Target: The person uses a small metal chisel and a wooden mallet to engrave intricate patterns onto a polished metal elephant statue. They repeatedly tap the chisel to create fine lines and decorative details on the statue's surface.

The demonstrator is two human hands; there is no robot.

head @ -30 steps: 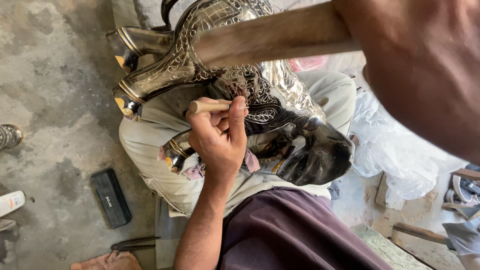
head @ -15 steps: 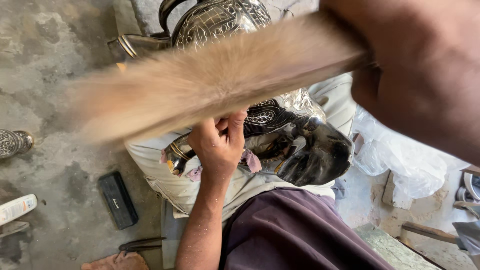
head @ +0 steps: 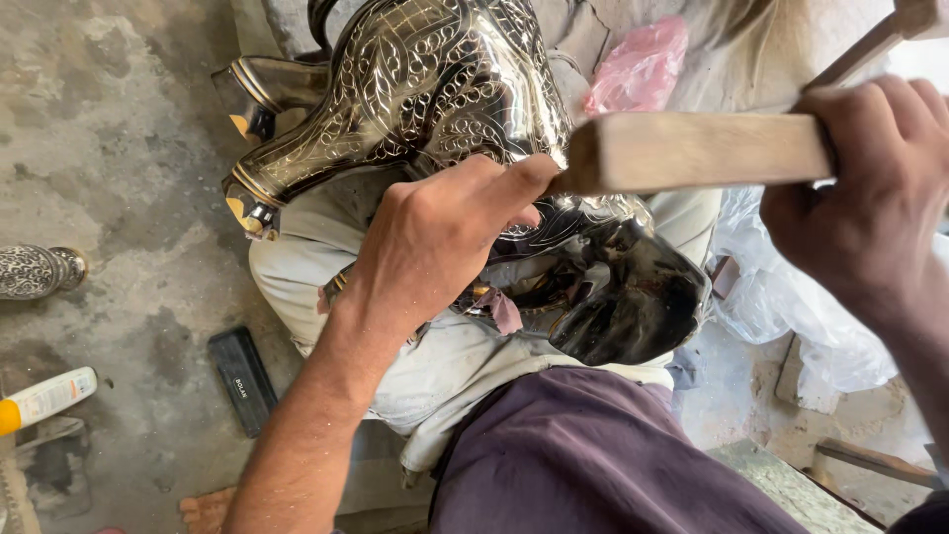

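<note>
Hands: left (head: 435,237) on engraved figure (head: 425,89), right (head: 870,198) gripping mallet (head: 692,150)

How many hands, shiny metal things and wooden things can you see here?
Hands: 2, the left hand and right hand
Engraved metal pieces: 2, the big animal figure and a small metal piece on the floor
Wooden tools: 1, the wooden mallet
Total: 5

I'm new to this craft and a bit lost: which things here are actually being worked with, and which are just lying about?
In use:
- engraved dark metal animal figure on the lap cushion
- left hand resting on it
- right hand gripping the pale wooden mallet

Lying about:
- flat black bar
- white and yellow tube
- pink plastic bag
- small engraved metal piece
</note>
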